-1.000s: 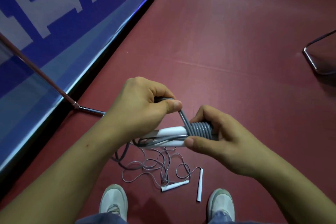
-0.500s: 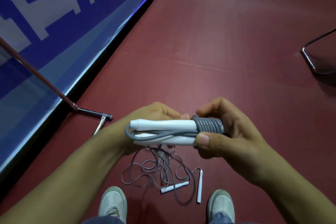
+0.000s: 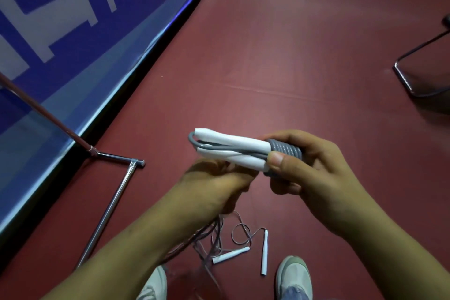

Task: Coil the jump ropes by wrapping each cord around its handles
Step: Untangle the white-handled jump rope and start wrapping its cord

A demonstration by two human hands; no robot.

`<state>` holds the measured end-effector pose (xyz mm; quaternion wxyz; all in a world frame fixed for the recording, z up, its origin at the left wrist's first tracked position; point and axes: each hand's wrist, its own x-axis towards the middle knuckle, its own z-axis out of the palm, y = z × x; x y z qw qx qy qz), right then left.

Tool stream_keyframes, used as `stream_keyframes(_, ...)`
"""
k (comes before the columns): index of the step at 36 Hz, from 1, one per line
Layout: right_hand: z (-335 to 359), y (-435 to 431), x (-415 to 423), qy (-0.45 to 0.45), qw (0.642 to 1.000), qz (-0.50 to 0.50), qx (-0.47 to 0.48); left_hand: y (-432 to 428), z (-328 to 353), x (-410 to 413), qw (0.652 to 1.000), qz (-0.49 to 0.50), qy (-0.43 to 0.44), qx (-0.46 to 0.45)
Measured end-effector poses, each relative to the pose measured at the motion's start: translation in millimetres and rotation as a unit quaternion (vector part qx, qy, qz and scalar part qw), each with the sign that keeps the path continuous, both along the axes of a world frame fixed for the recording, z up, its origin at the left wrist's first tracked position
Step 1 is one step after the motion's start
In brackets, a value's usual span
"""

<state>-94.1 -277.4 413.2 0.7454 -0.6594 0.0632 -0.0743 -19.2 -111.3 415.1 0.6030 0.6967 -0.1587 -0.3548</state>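
Handles lie crosswise, their coiled end pinched in the right hand; the left hand, nearer the free end, is curled, contents unclear.

- The right hand grips two white handles held side by side, thumb pressed on the grey cord coiled tightly round their right end.
- A loop of the cord bends round the handles' left tips.
- The left hand sits just below the handles, blurred, its grasp unclear.
- On the red floor lies a second rope, loose and tangled, with two white handles near the shoes.
- A blue banner and a metal stand stand at left.
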Motion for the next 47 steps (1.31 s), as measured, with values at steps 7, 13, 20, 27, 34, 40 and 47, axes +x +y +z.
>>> stream_keyframes(7, -2.8, 2.1, -1.8, -0.013, 1.000, -0.005, -0.018, 0.1, -0.7, 0.6, 0.978, 0.037, -0.199, 0.042)
stream_keyframes(13, -7.5, 2.9, 3.0, -0.008, 0.999, -0.031, -0.016, -2.8, -13.1, 3.9, 0.995, 0.035, -0.089, -0.038)
stream_keyframes(20, -14.5, -5.8, 9.5, 0.012, 0.991, -0.113, -0.071, 1.2, -10.4, -2.0, 1.000, -0.014, -0.007, 0.012)
stream_keyframes(27, -20.5, 2.0, 8.6, 0.012, 0.937, -0.142, -0.320, 6.3, -1.9, -6.3, 0.998, -0.019, 0.065, -0.005)
stream_keyframes(34, -17.0, -6.5, 9.1, 0.019, 0.906, -0.025, -0.423, 17.1, 10.2, 10.4, 0.990, -0.052, 0.128, 0.033)
stream_keyframes(40, -25.6, 8.8, 10.9, -0.036, 0.839, -0.028, -0.543, 14.6, 11.9, 15.9, 0.980, -0.073, 0.154, 0.100)
stream_keyframes(47, -25.8, 15.9, 6.7, -0.023, 0.832, -0.025, -0.554, 4.5, 18.0, 14.8, 0.958, -0.076, 0.256, 0.106)
